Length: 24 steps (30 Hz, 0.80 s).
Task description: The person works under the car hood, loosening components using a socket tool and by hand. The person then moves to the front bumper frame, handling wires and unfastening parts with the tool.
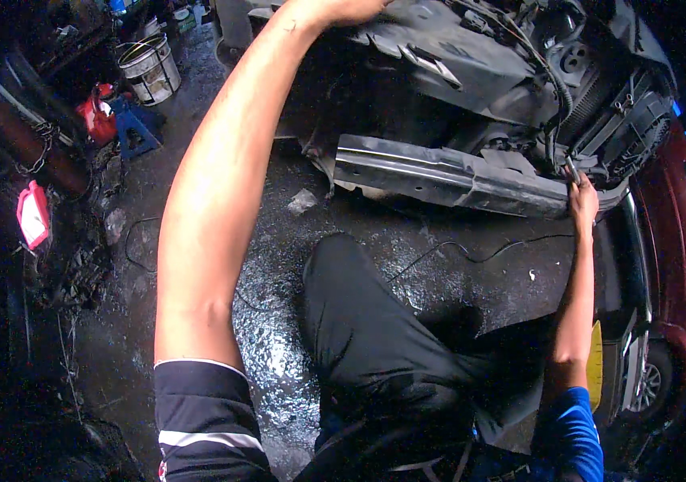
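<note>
My left arm reaches up to the far edge of the picture, where my left hand (351, 10) rests by the front of a car with its bumper cover off. The upper edge cuts off most of its fingers, so its grip is hidden. On the right, my right hand (583, 199) is closed at the right end of the bare bumper beam (439, 173). A slim grey metal piece (573, 168) sticks up from its fingers; its kind is unclear. Behind the beam are a dark plastic panel (471, 68), a black corrugated hose (556, 96) and a radiator (592, 104).
A thin black cable (479, 259) crosses the wet, dark floor. At the left stand a dirty white bucket (150, 71), a blue jack stand (136, 128), a red container (99, 116) and a pink-and-white bottle (33, 215). A dark red car (676, 233) stands close on the right.
</note>
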Available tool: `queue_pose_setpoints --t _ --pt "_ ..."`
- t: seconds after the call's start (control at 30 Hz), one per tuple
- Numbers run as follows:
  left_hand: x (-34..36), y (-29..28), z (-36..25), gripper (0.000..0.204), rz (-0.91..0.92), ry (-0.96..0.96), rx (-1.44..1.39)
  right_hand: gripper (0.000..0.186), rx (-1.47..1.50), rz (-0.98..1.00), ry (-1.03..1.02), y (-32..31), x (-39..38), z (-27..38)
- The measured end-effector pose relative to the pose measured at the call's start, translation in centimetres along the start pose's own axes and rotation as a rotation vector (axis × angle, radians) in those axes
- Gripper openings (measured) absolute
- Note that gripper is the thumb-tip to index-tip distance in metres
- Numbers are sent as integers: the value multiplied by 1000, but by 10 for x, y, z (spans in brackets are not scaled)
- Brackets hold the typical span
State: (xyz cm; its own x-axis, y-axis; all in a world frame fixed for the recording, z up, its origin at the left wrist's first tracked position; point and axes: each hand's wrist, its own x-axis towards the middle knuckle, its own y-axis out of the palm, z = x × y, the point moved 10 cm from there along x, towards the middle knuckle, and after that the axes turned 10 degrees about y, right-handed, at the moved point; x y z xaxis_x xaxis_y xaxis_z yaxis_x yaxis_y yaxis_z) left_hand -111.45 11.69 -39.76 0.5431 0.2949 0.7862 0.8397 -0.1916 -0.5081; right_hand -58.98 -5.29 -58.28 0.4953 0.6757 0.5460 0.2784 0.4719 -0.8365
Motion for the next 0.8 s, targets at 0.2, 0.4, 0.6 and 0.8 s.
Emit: queue_pose_setpoints --t 0.2,0.4,0.6,0.8 --pt "-2 -11 -5 29 -66 -43 147 37 27 -1 16 -2 1 2" --pt "-50 -53 -70 27 -417 175 214 38 -75 50 81 0 -1 -4" --pt "-232 -49 73 29 -1071 -415 -53 39 -50 4 36 2 -1 0" --pt "-227 34 143 45 -405 -466 672 39 -56 10 48 4 2 -2"
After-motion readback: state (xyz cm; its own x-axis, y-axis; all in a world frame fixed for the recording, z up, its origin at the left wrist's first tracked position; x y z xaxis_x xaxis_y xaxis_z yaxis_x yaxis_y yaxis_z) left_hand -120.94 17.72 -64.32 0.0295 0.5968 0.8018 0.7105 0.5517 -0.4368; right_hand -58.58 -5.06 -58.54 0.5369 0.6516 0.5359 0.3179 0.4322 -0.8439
